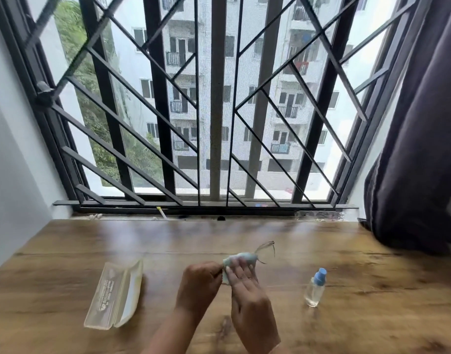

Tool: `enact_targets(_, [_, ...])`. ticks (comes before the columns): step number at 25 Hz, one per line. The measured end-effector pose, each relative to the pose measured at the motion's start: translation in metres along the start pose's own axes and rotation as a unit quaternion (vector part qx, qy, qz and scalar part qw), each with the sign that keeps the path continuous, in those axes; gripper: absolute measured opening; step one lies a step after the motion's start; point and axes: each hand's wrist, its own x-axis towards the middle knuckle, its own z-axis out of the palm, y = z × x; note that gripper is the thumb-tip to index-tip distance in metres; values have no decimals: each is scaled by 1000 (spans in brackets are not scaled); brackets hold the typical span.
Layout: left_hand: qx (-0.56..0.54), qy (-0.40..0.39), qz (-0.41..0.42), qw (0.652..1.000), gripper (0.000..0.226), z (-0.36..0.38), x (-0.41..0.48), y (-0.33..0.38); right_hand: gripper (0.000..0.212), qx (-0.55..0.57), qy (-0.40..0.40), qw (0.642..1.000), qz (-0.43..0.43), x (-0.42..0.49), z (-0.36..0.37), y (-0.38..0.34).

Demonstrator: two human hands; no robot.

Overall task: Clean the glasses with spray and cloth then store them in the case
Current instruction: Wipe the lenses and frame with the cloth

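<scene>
While the wooden table (pixel 347 251) carries everything else, the glasses (pixel 267 249) are held up off it, just above its middle and between the open case (pixel 114 295) on the left and the spray bottle (pixel 315 287) on the right. The case lies well apart from the hands, lid thrown back, a clear stiff shell that looks light enough to skid if nudged. The left hand (pixel 201 279) is curled, its fingertips pinching the near end of the cloth (pixel 241 259), and whether it also has the frame inside I cannot tell. The right hand (pixel 244 284) lies with fairly straight fingers pressed flat over the cloth (its thumb is hidden beneath). The bottle stands upright, small and probably easy to tip. The cloth is soft and limp, wrapped round one lens. Only the far lens rim and a thin arm show beyond it. I judge the glasses light, thin and easily bent, with slick lenses, so they are best held by the rim or bridge, through the cloth.
</scene>
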Motion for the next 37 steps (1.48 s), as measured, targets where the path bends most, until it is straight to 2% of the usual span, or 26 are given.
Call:
enact_targets(3, [-31,13,-34,999,30,-3,-1,1,41,64,4,997,34,0,1,-5])
enact_targets(5, [-51,23,-53,997,30,-1,-3,1,31,97,53,991,75,7,-1,-7])
enact_targets(7, [-71,42,-81,993,31,2,-3,7,14,120,138,969,165,19,0,-8])
enact_targets(8, [-71,55,-87,992,31,3,-3,11,18,148,173,946,229,25,0,-9])
enact_targets(10, [-61,69,-82,992,30,6,-3,19,28,245,205,873,368,36,-5,-15])
enact_targets(12, [-49,69,-71,994,31,7,-2,24,33,374,204,773,469,44,-9,-18])
enact_targets(14, [-32,74,-59,995,32,6,0,24,35,508,183,652,532,50,-14,-18])
enact_targets(15, [-23,75,-49,996,32,5,1,24,34,546,168,603,557,53,-18,-18])
enact_targets(16, [-14,71,-36,997,32,4,3,24,31,557,152,577,578,56,-21,-19])
enact_targets(18, [4,57,-8,998,32,2,4,25,27,546,127,573,597,61,-27,-23])
enact_targets(20, [-7,44,0,999,28,3,4,25,23,537,139,575,601,66,-28,-26])
enact_targets(24, [-57,66,5,996,23,-2,6,33,8,572,186,535,593,73,-35,-26])
enact_targets(27, [-42,84,7,996,24,-14,12,35,20,635,100,522,561,69,-46,-30])
enact_targets(30, [-17,91,18,996,26,-19,13,29,34,624,42,549,555,64,-46,-34])
enact_targets(33, [-34,90,52,994,24,-20,11,34,44,599,77,577,549,66,-40,-39])
enact_targets(37, [-46,89,65,993,19,-24,11,42,40,566,139,598,549,73,-36,-37])
